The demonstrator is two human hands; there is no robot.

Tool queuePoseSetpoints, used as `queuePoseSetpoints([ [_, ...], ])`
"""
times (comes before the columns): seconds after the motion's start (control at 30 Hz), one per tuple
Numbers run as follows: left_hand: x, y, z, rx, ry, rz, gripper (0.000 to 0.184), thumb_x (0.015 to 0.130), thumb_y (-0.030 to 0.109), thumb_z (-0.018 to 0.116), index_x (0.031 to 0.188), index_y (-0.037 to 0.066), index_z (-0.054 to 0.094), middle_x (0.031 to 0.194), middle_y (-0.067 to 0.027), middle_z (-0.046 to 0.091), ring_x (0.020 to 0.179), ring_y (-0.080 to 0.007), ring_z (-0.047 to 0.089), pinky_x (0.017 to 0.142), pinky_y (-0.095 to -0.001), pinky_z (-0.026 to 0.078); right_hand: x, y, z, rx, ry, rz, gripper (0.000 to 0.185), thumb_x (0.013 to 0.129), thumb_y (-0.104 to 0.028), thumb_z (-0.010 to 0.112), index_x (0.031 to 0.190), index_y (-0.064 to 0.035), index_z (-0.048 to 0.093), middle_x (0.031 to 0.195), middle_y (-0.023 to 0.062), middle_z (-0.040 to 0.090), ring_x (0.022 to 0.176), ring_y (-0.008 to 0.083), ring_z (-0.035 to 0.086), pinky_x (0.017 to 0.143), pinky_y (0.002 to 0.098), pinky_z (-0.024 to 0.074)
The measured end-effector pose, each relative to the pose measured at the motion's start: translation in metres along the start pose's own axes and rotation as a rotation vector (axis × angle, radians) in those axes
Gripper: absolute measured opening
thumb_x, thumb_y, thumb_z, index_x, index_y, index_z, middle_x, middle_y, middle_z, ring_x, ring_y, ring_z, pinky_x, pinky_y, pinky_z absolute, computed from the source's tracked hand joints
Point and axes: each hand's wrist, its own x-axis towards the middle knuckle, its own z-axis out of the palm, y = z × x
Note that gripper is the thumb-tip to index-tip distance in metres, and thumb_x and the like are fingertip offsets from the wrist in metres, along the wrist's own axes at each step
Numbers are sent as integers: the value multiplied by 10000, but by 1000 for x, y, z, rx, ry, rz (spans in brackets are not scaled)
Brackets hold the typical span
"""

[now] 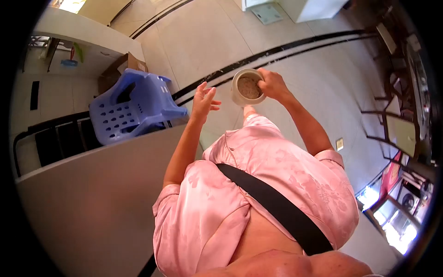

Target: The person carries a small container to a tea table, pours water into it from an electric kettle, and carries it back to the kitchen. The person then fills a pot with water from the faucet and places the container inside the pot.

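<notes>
My right hand (273, 85) is closed on the near right side of a round cream-coloured pot (236, 95), fingers at its rim. Inside the pot lies a greyish-brown, grainy-looking content (249, 87); what it is I cannot make out. To the left of the pot, apart from it, my left hand (203, 104) is raised with fingers spread and nothing in them. A foot shows on the floor just below the pot.
A blue plastic chair (117, 117) stands to the left, beside a cardboard box (131, 62). A pale partition (92, 184) runs along the lower left. Dark-framed chairs (400, 134) line the right. Black stripes (286, 51) cross the tiled floor (198, 32).
</notes>
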Motion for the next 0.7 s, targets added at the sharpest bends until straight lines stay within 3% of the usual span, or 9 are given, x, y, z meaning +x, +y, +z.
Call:
queuePoseSetpoints([
  [0.1, 76, 32, -11, 5, -10, -96, 660, 883, 302, 580, 1375, 22, 241, 1189, -154, 463, 747, -207, 630, 533, -305, 531, 103, -10, -8, 26, -23, -32, 214, 714, -136, 488, 894, -32, 537, 806, 230, 618, 810, 418, 586, 733, 497, 457],
  [0.13, 94, 49, -13, 29, -10, -142, 697, 872, 347, 592, 1384, 38, 234, 1221, -159, 457, 893, -238, 605, 678, -385, 534, 131, -23, -9, 22, -20, -49, 196, 713, -130, 485, 874, -27, 529, 793, 232, 614, 802, 423, 583, 724, 499, 457],
  [0.23, 141, 94, -25, -79, 25, -184, 779, 841, 514, 568, 1388, 71, 232, 1299, -148, 429, 1147, -300, 483, 893, -517, 421, 221, -67, -9, -26, -172, -242, 170, 716, -118, 486, 859, -31, 519, 750, 230, 603, 756, 426, 581, 691, 500, 461],
  [0.27, 161, 102, -37, -112, 50, -182, 779, 841, 514, 568, 1388, 71, 232, 1299, -148, 429, 1147, -300, 483, 893, -517, 421, 247, -81, -4, -47, -236, -320, 170, 719, -118, 491, 863, -33, 521, 738, 226, 602, 743, 423, 582, 685, 500, 463],
  [0.33, 199, 119, -58, -469, -35, -215, 800, 829, 557, 557, 1382, 87, 222, 1306, -134, 423, 1154, -299, 487, 882, -517, 431, 300, -113, -2, -100, -253, -389, 172, 730, -127, 503, 876, -37, 518, 727, 223, 601, 738, 415, 588, 686, 499, 464],
  [0.4, 243, 140, -67, -511, -28, -156, 803, 819, 543, 584, 1384, 127, 194, 1302, -130, 425, 1125, -291, 516, 853, -497, 466, 360, -133, 1, -122, -265, -350, 174, 737, -125, 508, 887, -38, 513, 721, 220, 602, 739, 409, 592, 685, 502, 464],
  [0.47, 290, 161, -80, -476, 2, -107, 1033, 777, 470, 677, 1436, 97, -26, 1338, -185, 370, 1118, -313, 496, 826, -450, 471, 410, -149, 3, -123, -277, -381, 179, 738, -117, 506, 899, -39, 508, 717, 219, 604, 741, 407, 597, 681, 504, 466],
  [0.53, 340, 187, -94, -407, 20, -153, 1061, 744, 395, 732, 1437, 96, -14, 1282, -200, 416, 1083, -293, 524, 817, -442, 479, 468, -153, 8, -133, -316, -373, 180, 737, -111, 510, 900, -35, 507, 734, 218, 611, 751, 407, 599, 682, 503, 469],
  [0.7, 473, 259, -122, -285, -84, -240, 1054, 743, 372, 737, 1438, 79, -1, 1198, -199, 474, 1099, -306, 505, 836, -471, 468, 591, -160, 7, -43, -278, -251, 218, 727, -122, 490, 926, -38, 520, 753, 228, 600, 741, 415, 581, 679, 497, 451],
])
